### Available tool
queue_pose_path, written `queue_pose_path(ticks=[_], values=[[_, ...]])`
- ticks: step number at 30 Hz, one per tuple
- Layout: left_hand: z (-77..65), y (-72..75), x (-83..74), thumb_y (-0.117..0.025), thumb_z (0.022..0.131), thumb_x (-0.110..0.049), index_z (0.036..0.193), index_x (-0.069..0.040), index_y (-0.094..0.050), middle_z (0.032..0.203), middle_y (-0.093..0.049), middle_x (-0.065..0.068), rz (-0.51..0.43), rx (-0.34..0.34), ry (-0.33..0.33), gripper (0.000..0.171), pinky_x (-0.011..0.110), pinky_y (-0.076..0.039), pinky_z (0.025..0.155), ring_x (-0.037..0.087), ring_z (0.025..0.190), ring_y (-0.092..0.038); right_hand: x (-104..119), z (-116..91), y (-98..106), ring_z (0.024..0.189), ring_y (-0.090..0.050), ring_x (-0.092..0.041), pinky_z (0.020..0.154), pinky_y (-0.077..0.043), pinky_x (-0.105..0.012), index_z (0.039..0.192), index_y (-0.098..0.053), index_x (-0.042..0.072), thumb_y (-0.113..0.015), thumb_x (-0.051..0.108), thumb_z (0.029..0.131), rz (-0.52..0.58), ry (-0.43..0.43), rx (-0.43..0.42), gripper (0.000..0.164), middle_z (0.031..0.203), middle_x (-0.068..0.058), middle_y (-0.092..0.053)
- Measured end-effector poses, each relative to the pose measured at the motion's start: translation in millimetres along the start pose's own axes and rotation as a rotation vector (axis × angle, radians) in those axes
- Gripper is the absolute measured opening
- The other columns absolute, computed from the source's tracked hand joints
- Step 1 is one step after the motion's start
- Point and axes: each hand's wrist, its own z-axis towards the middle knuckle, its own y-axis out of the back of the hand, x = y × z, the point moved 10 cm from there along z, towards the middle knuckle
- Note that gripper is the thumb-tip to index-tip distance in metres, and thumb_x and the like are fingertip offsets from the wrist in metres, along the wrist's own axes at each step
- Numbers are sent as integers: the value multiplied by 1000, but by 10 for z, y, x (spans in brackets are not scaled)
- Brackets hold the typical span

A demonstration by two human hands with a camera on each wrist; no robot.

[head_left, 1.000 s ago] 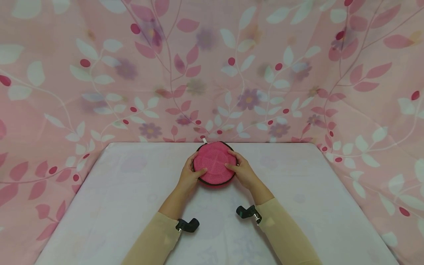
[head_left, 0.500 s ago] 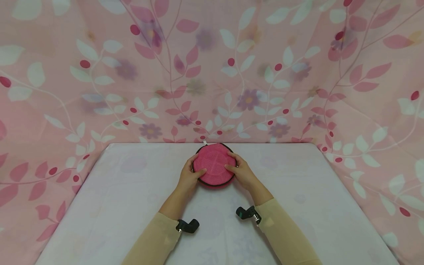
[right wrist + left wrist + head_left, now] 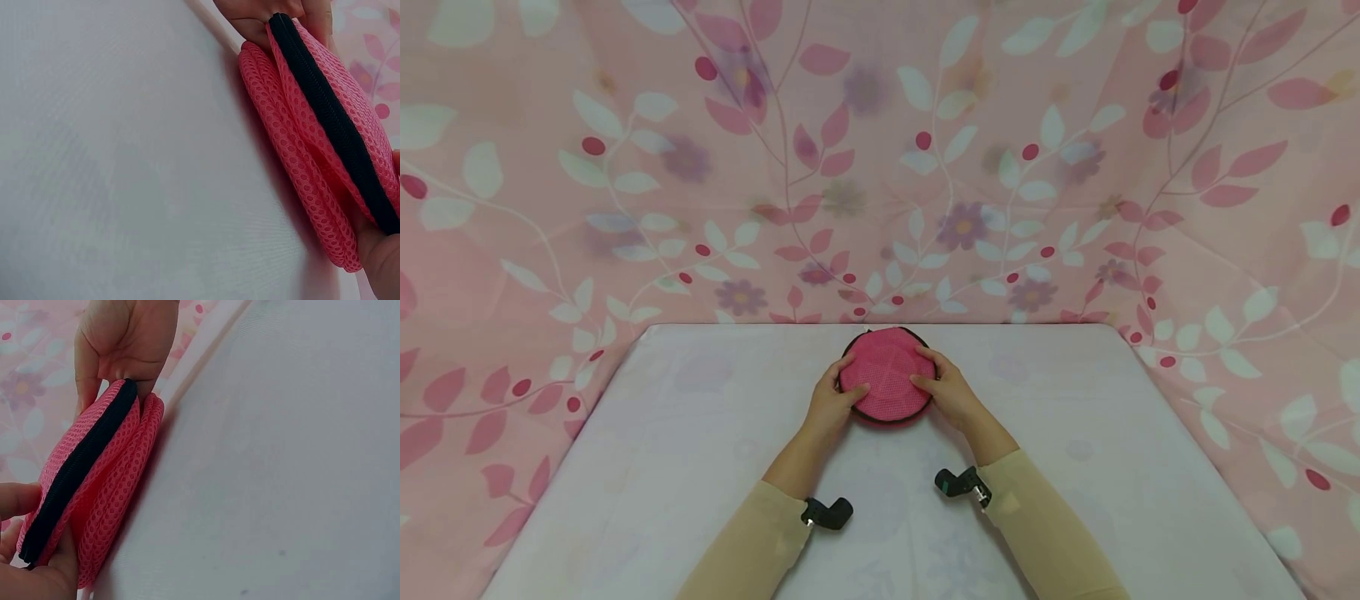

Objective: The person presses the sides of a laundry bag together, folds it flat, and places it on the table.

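A round pink mesh laundry bag [image 3: 887, 373] with a black zipper [image 3: 81, 465] round its edge is held at the far middle of the table. My left hand [image 3: 832, 400] grips its left side, thumb on the upper face and other fingers around the rim. On the right side my right hand [image 3: 957, 392] holds it the same way, thumb on top. Both wrist views show the bag squashed flat, its mesh wall [image 3: 294, 156] folded in soft layers below the zipper. Some fingers of each hand reach under the zippered edge, partly hidden between the layers.
The white-covered table [image 3: 700, 467] ends just behind the bag. Floral pink cloth [image 3: 880, 167] hangs along the back and both sides. A small black camera mount [image 3: 829, 513] sits at the left wrist, another black mount [image 3: 958, 482] at the right.
The laundry bag's far edge has dropped slightly toward me. The white tag that stuck up behind it has gone from sight. Both hands keep their hold, nearly still.
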Motion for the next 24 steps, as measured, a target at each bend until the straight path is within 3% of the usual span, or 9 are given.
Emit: queue_pose_path(ticks=[6,14,18,24], values=[[4,-23,-46,-68,81,-2,135,-14,-45,142,-38,7,47,32,-40,60,35,-28,107,18,132,-32,11,-21,18,136,-20,-26,110,-19,-39,142,-31,8,-55,4,91,-52,-10,-17,57,150,-12,-20],[29,-7,-116,-71,81,-18,136,-16,-45,138,-43,8,387,51,-114,60,37,-30,106,20,129,-37,-170,101,170,132,-30,-23,107,-25,-42,137,-42,22,-63,19,88,-277,21,-97,53,145,-7,-33],[1,-36,-203,-68,85,-22,137,-14,-43,138,-41,9,547,60,-178,59,39,-28,106,23,130,-35,-110,86,186,131,-33,-23,106,-27,-44,136,-44,21,-62,21,88,-414,55,-140,51,141,-8,-39],[-30,-66,-298,-66,85,-28,139,-13,-41,142,-33,14,687,51,-221,61,44,-28,106,29,130,-33,-1,45,165,126,-38,-28,104,-31,-45,135,-46,16,-63,24,88,-603,95,-194,51,134,-14,-41]])
